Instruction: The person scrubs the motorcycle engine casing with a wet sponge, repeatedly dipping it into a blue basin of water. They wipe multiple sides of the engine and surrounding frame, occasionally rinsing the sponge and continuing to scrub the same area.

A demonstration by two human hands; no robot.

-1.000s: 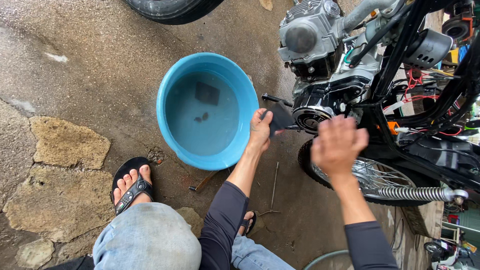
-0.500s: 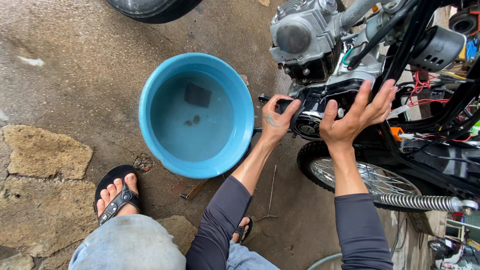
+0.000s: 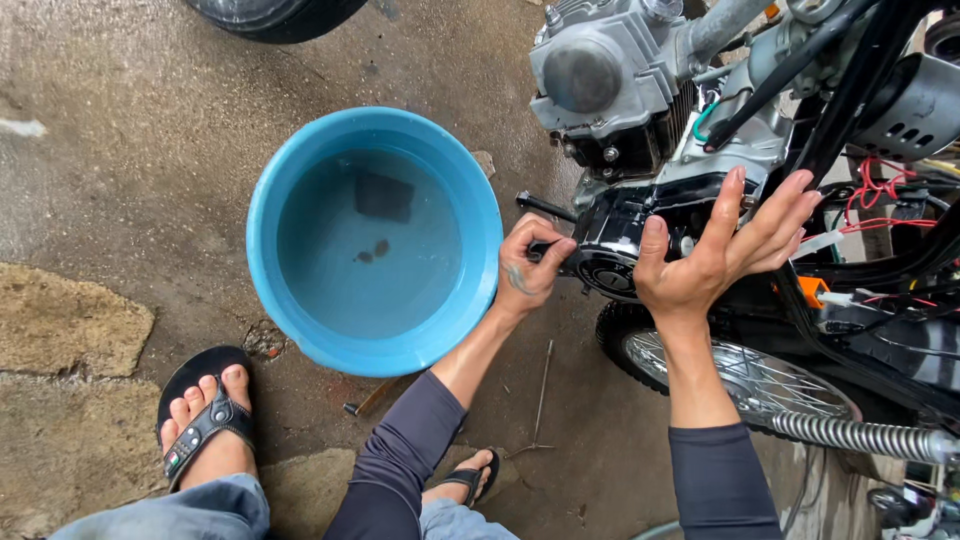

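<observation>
Our left hand [image 3: 530, 265] pinches a small dark tool against the motorcycle engine's black side cover [image 3: 625, 245]. Our right hand [image 3: 715, 255] rests open-fingered on the engine, beside the blue water basin [image 3: 290, 180]

basin [image 3: 290, 300] left of engine [image 3: 620, 90], hands between (wheel [image 3: 740, 375] below)

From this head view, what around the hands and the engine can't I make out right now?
- What the left hand pinches: a small dark tool, mostly hidden by the curled fingers.
- The engine cover face: partly hidden behind the right hand and its thumb.
- The two small dark bits in the blue basin: too small and under water to identify.
- The tyre at the top: cut off by the frame edge.
</observation>
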